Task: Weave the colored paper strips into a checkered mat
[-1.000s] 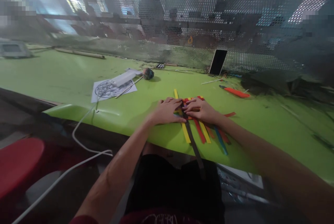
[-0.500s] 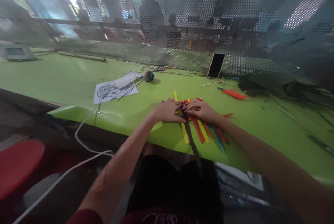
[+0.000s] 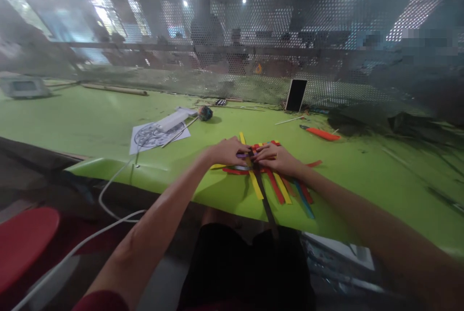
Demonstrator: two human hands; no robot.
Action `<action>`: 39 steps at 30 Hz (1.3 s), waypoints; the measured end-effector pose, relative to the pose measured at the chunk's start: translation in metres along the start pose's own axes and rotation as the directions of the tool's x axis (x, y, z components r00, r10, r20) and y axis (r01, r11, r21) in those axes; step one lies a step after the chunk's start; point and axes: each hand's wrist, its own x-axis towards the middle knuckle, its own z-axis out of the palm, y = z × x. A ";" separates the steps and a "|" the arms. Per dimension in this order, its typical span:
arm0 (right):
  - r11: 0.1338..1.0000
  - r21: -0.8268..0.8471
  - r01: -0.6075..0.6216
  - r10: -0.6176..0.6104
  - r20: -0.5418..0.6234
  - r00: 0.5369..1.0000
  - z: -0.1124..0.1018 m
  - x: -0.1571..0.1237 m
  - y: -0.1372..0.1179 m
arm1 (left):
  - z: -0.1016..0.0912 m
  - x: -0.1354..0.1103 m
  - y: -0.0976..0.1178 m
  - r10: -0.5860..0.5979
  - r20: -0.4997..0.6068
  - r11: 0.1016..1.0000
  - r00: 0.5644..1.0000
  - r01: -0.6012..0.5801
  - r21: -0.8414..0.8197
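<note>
Flat coloured strips lie crossed over one another in a small woven patch (image 3: 258,147), partly hidden under my hands. Loose ends of red, yellow and blue strips (image 3: 277,188) fan toward the table's front edge. A long dark strip (image 3: 266,204) runs between my hands and hangs over that edge. My left hand (image 3: 228,150) is closed at the patch's left side, fingertips on the strips near a purple one (image 3: 240,156). From the right, my right hand (image 3: 278,158) rests over the patch, its bent fingers gripping at the dark strip.
On the green table (image 3: 108,118), a printed paper (image 3: 145,139) lies under a white device with a cable. Beyond the patch are a round dark ball (image 3: 205,113), an upright phone (image 3: 296,95) and an orange-handled cutter (image 3: 321,133). A perforated screen (image 3: 217,60) stands behind.
My left hand has shifted slightly left, exposing red, yellow and purple strip ends beneath it. My right hand stays over the weave. The view has tilted slightly upward.
</note>
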 end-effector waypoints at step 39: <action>0.801 -0.564 0.201 -0.207 0.054 0.977 0.019 -0.002 -0.005 | -0.037 0.094 -0.049 -0.334 0.495 0.902 0.802 0.424 -0.078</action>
